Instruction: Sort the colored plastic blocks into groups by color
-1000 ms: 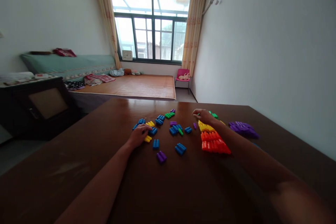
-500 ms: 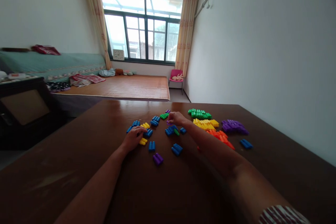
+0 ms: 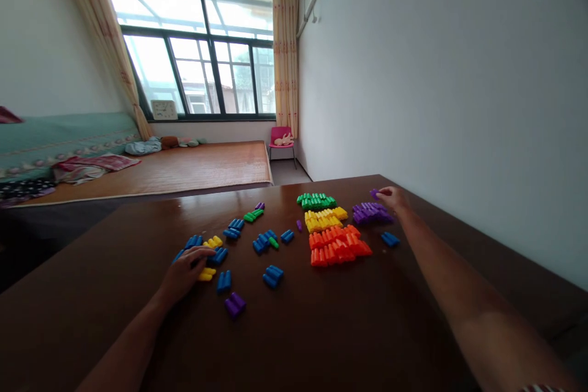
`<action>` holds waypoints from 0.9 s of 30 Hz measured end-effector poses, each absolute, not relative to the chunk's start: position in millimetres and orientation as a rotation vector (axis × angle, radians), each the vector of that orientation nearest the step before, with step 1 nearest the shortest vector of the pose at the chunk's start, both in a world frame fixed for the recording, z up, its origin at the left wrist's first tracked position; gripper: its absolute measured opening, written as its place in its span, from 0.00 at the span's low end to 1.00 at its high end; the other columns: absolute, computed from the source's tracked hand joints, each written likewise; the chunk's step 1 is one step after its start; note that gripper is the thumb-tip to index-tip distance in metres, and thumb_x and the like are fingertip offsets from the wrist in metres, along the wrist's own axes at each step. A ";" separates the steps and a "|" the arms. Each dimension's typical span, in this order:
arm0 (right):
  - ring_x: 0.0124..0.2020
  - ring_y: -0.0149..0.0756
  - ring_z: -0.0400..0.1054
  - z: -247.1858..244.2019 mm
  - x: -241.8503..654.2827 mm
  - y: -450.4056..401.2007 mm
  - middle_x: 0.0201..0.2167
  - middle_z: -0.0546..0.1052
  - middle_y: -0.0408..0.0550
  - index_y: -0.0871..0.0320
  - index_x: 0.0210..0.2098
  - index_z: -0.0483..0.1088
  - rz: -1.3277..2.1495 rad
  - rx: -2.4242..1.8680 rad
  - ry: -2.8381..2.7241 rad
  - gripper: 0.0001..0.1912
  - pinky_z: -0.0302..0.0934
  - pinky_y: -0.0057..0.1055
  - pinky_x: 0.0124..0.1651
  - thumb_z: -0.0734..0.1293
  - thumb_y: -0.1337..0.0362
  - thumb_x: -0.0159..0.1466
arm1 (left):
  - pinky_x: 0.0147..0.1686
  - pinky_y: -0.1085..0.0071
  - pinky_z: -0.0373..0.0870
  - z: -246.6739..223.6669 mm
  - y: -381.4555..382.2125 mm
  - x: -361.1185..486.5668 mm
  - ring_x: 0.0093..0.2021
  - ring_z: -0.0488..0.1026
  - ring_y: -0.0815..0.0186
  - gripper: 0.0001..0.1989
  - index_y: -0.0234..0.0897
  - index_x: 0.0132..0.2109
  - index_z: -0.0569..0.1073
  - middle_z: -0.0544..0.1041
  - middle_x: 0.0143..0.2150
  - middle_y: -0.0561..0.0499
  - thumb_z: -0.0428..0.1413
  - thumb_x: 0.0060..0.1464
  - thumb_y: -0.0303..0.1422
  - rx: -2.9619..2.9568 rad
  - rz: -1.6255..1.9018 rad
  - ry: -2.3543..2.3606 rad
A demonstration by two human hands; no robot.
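Dark brown table (image 3: 331, 331) fills 6 o'clock of the view. Mat-topped bed (image 3: 206, 165) at 9, window (image 3: 184, 70) between 10 and 11, pink chair (image 3: 278, 133) at 11. Right hand (image 3: 392, 198), between 3 and 4 — thumb and fingertips narrowed on a purple block (image 3: 375, 194), near the far side of the purple pile. Left hand (image 3: 187, 264) at 8, fingers loosely bent among blue and yellow blocks; cannot tell if it grips anything. Tube-shaped plastic blocks, piled by colour, clock centred on the yellow pile (image 3: 325, 220): orange pile (image 3: 339, 247) at 5, biggest; purple pile (image 3: 373, 213) at 3; green pile (image 3: 316, 201) between 11 and 12. Loose blocks — blue-and-green cluster (image 3: 260, 245) midway between left hand and orange pile, blue block (image 3: 390, 239) at 3 o'clock from orange pile. Smallest: thin purple piece (image 3: 299, 226), 9 o'clock from yellow pile.
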State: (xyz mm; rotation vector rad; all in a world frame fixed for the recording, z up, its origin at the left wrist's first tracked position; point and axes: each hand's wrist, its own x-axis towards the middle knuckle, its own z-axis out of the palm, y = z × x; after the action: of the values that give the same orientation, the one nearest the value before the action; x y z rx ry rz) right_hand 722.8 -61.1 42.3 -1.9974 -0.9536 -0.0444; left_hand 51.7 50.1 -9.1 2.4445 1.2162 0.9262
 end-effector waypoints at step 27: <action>0.24 0.34 0.71 -5.6 759.5 -102.6 0.24 0.78 0.51 0.62 0.31 0.75 0.342 -2.128 -0.736 0.11 0.62 0.25 0.25 0.70 0.60 0.54 | 0.52 0.64 0.72 -9.0 50.3 50.4 0.48 0.76 0.56 0.20 0.41 0.42 0.80 0.80 0.47 0.47 0.50 0.55 0.47 2.406 0.920 1.206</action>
State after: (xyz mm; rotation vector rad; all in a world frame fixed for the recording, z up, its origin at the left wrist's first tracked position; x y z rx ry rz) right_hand 759.5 -102.6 -5.6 -2.1280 -0.7358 0.3419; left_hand 50.4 50.3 -9.0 2.4061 1.2064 0.9202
